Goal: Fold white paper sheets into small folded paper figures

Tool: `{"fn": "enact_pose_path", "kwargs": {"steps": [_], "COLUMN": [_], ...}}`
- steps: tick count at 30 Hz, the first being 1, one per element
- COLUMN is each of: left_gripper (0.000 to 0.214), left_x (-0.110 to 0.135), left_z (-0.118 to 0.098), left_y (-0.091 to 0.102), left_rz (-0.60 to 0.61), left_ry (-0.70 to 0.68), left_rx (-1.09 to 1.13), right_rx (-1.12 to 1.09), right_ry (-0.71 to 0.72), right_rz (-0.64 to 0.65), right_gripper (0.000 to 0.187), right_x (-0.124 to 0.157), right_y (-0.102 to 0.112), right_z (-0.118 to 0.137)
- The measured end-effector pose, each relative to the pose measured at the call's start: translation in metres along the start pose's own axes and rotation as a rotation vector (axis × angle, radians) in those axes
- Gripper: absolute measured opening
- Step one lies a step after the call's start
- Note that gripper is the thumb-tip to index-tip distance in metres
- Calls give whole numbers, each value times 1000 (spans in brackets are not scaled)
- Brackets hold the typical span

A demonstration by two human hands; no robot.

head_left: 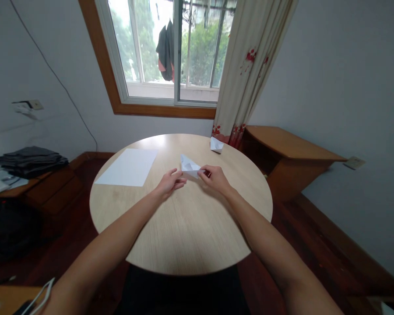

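Note:
A small folded white paper boat is held just over the round wooden table. My right hand pinches its right end between thumb and fingers. At the boat's left end is my left hand, its fingers stretched out and apart; whether the fingertips touch the paper is too small to tell. On the left part of the tabletop lies a flat white sheet of paper. Another folded white paper piece stands near the far right edge of the table.
Behind the table are a window and a long curtain. A brown wooden desk stands close on the right. Dark folded cloth lies on a wooden cabinet at the left.

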State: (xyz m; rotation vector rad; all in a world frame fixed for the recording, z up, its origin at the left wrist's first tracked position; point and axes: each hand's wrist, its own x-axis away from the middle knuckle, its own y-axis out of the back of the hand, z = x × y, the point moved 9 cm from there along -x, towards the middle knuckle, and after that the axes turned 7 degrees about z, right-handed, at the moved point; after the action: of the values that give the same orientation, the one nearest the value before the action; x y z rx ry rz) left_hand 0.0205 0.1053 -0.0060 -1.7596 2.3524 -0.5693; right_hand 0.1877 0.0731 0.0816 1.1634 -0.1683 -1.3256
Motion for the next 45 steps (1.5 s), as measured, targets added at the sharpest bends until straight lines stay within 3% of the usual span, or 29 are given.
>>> {"fn": "enact_pose_path", "kwargs": {"steps": [3,10,14,21,27,37,45], "left_gripper": [57,38,35,36,40,32,34], "left_x": [1,2,3,2,-1,0,0], "left_z": [2,2,0,3,8,7,8], "left_y": [-2,-9,-13,-13,-14,-17,-19], "left_rz": [28,97,105,128,171,174,212], "left_ry": [17,-4,-1,5,5,10,4], "left_rx": [-118,-211,-221,-251,-282,-306,-311], "right_rx": [177,579,655,671,662,690,763], "right_ry": [-97,-446,-590,-676,-673,-666,-612], "right_rz": [-32,-52,-27,40,58,71,100], "right_gripper": [22,27,30,32,37,34,33], "right_x": [-3,0,5,-10,-27,-39,-56], "right_y": [24,97,120,113,104,100,86], "right_z": [-28,-115,-157,-208,-233,-241,-232]}}
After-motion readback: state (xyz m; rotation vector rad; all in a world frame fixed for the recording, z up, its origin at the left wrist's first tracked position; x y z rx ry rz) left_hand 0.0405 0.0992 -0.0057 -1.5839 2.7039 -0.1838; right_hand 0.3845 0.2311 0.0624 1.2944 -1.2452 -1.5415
